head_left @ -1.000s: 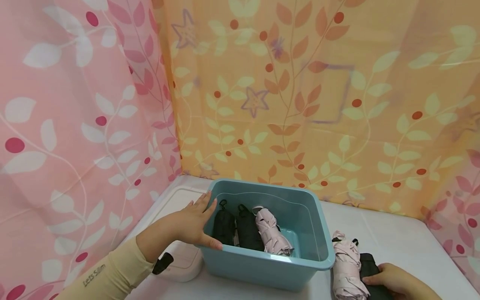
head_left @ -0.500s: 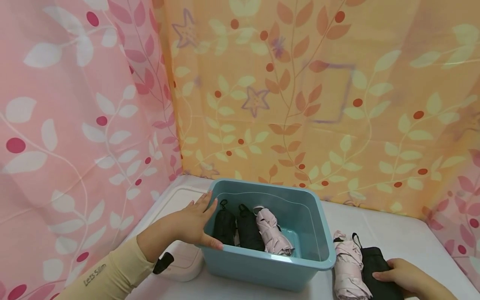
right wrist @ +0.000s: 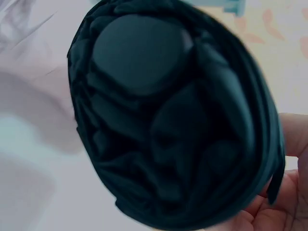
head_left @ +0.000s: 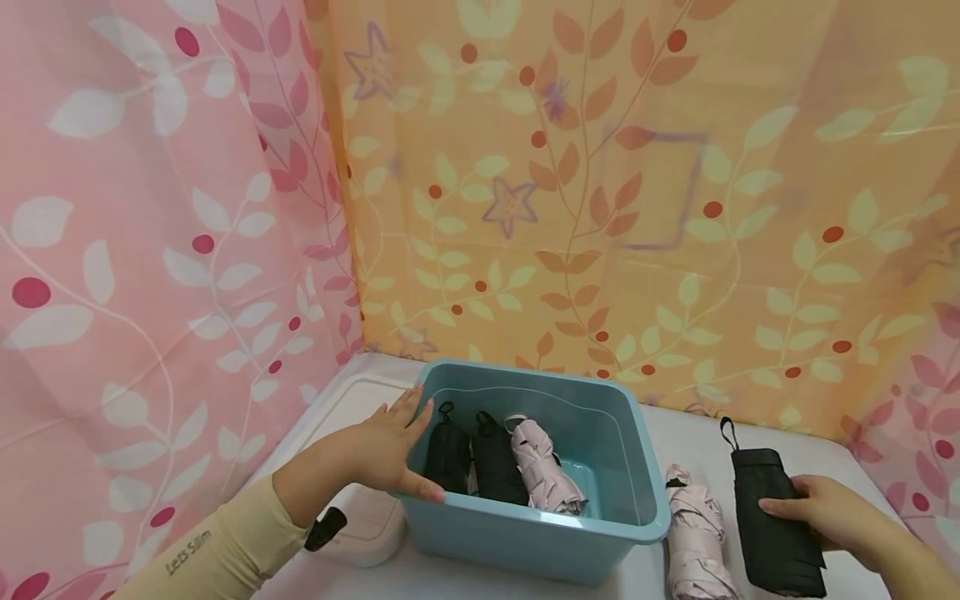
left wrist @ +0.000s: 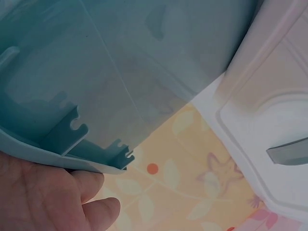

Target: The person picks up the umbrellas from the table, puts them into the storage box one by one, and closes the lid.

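My right hand [head_left: 843, 517] grips a black folding umbrella [head_left: 776, 521] by its side, thumb across the front, with its wrist loop at the far end. In the right wrist view the umbrella's gathered fabric end [right wrist: 168, 139] fills most of the picture. Just left of it lies a pale pink folded umbrella [head_left: 697, 533]. My left hand [head_left: 386, 446] rests with spread fingers on the left rim of a blue plastic bin [head_left: 517, 537]. Inside the bin lie two black folded umbrellas [head_left: 497, 462] and a pale pink one [head_left: 546, 467], side by side.
A white lidded box [head_left: 367, 521] stands left of the bin, partly behind my left forearm. White cloth [head_left: 750, 429] covers the table. Pink patterned curtain [head_left: 150, 250] hangs at the left and an orange one [head_left: 570, 275] at the back.
My right hand has lifted the black umbrella up and to the right, away from the pink one beside it. The left hand and the bin have not moved.
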`<state>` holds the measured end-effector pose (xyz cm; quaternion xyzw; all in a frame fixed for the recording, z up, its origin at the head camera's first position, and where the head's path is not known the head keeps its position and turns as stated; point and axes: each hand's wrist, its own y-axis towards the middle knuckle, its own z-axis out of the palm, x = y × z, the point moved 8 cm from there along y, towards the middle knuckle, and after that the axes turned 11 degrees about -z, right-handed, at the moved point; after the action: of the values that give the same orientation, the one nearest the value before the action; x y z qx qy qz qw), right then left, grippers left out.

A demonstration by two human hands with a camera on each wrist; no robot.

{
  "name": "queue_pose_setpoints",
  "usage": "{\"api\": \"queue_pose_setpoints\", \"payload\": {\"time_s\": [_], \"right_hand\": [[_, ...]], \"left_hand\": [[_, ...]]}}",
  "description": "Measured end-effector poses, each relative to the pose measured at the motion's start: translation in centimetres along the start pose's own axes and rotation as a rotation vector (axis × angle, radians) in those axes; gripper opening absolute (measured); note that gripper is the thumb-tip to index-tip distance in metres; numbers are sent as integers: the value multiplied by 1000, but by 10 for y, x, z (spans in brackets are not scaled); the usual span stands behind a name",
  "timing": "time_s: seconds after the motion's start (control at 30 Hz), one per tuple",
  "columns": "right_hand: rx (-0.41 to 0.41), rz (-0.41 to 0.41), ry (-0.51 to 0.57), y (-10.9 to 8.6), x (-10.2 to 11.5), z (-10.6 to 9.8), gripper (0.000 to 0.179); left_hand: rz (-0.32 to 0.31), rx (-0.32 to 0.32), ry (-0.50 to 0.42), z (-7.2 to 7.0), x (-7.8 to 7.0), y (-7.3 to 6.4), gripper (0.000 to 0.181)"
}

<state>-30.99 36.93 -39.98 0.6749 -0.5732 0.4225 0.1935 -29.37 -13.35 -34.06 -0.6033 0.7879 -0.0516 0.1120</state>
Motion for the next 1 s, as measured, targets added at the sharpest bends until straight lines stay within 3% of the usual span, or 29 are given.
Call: {"api": "queue_pose_setpoints", "payload": {"time_s": [0.33, 0.7, 1.0], "right_hand": [[-101, -106, -126, 3, 63, -11, 58], [-99, -262, -76, 15, 133, -6, 60], [-111, -294, -154, 30, 178, -2, 72]], "left_hand": [[8, -2, -25, -1, 0, -1, 122], [-11, -10, -9, -1, 0, -1, 121], [-14, -10, -2, 0, 1, 0, 122]]}}
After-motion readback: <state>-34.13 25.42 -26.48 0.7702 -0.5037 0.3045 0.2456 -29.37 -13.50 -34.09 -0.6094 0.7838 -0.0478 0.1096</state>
